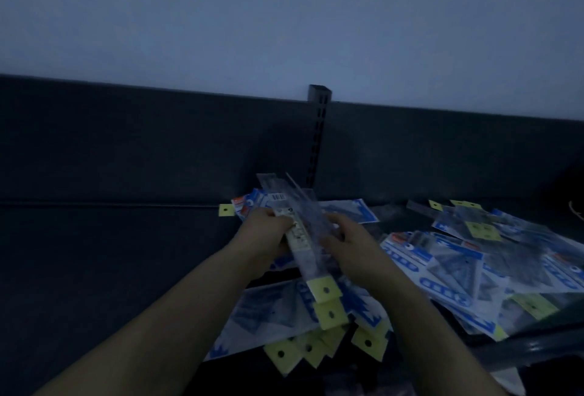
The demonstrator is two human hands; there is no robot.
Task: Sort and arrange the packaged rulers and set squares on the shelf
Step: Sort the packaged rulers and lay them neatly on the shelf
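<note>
Both my hands hold a small bundle of clear packaged rulers [305, 231] with yellow hang tabs, tilted over the dark shelf [126, 253]. My left hand [268, 231] grips the bundle from the left, fingers curled round it. From the right, my right hand [344, 244] holds the same bundle. Under my hands lies a pile of blue-and-white set square packs [284, 310] with yellow tabs. A second, spread pile of such packs [480, 266] covers the shelf at the right.
The shelf's dark back panel [158, 149] runs across the view, with a slotted upright post [317, 130] behind the bundle. A lone yellow tab [227, 210] sticks out left of the packs. The light is dim.
</note>
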